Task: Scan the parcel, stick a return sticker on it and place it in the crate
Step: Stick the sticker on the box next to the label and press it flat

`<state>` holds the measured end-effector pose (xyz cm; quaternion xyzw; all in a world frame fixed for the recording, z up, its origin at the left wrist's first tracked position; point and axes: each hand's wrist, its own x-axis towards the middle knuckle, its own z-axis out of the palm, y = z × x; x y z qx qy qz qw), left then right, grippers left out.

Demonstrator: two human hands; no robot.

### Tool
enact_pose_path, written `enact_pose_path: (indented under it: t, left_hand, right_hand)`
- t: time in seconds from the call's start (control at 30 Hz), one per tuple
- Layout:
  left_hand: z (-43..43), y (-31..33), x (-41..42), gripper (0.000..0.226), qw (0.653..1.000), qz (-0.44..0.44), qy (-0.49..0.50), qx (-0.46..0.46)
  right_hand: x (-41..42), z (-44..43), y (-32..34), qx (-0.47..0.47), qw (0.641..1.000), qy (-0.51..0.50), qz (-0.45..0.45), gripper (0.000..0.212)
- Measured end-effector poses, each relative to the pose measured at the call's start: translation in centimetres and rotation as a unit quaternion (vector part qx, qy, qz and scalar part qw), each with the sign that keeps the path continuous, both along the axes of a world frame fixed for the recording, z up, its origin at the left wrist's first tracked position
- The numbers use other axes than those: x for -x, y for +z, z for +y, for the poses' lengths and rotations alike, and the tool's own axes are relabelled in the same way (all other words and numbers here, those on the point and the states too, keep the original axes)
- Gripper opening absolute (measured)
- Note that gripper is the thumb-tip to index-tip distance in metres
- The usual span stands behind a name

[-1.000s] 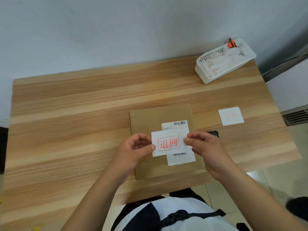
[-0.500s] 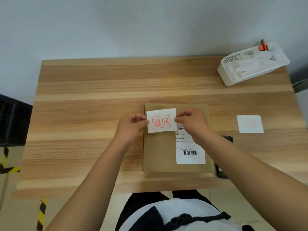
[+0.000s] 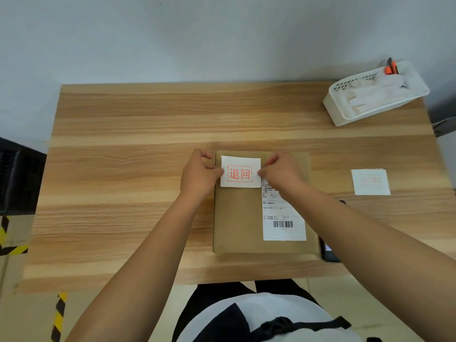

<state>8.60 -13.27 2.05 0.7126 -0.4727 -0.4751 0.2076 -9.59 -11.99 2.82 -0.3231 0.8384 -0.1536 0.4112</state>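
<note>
A flat brown parcel [image 3: 239, 218] lies on the wooden table [image 3: 123, 169], with a white shipping label [image 3: 283, 225] and barcode on its right side. A white return sticker [image 3: 240, 172] with red characters sits over the parcel's far left corner. My left hand [image 3: 198, 175] pinches the sticker's left edge and my right hand [image 3: 281, 172] pinches its right edge. Whether the sticker touches the parcel, I cannot tell. A dark scanner or phone [image 3: 329, 251] peeks out beside the parcel's right edge, mostly hidden by my right forearm.
A white plastic basket [image 3: 375, 93] with papers and an orange-handled tool stands at the far right corner. A white sticker backing sheet [image 3: 370, 181] lies right of the parcel. A dark crate [image 3: 19, 178] stands off the table's left edge, above yellow-black floor tape.
Both hands carried the sticker from over the shipping label, away from me, to the parcel's far left corner. The view shifted, bringing the dark crate at the left into sight.
</note>
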Motion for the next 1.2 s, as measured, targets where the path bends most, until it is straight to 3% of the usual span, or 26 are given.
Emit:
enact_pose_path:
  t: [1.2]
  left_hand:
    - [0.02, -0.56, 1.07, 0.04, 0.986, -0.153, -0.049, 0.053]
  right_hand:
    - [-0.3, -0.62, -0.83, 0.0, 0.992, 0.081, 0.095, 0.022]
